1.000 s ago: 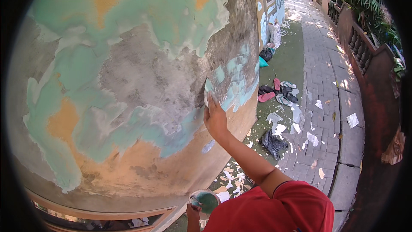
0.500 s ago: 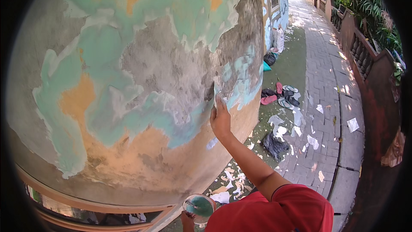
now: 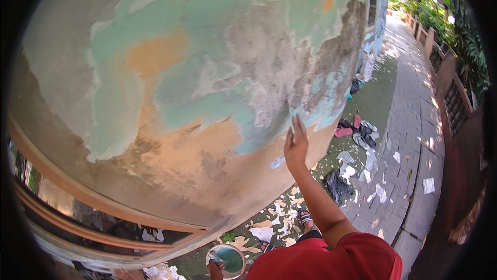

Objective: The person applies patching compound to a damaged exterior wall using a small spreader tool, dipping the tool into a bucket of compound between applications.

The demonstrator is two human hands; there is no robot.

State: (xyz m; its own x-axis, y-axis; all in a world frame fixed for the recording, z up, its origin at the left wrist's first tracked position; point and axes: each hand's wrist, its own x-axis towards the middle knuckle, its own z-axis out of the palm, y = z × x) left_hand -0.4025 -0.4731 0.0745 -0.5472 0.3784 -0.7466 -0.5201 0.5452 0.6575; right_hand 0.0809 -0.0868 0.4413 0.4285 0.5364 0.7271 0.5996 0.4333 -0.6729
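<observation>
A curved wall carries patches of green filler paste, bare grey plaster and orange paint. My right hand is pressed close to it at the right, fingers stretched along a thin, flat putty knife whose edge meets the wall beside wet light-blue paste. The fingers partly hide the knife. Low in the picture, my left hand grips the side of a round tub with green paste inside. Part of that hand is cut off by the lower edge.
Paint flakes, a black plastic bag and several sandals lie on the ground to the right. A paved path runs along a low balustrade. A window frame stands below the wall at left.
The view has shifted, so the wall and ground sit farther right. My right hand stays against the wall near the light-blue paste. My left hand keeps hold of the tub.
</observation>
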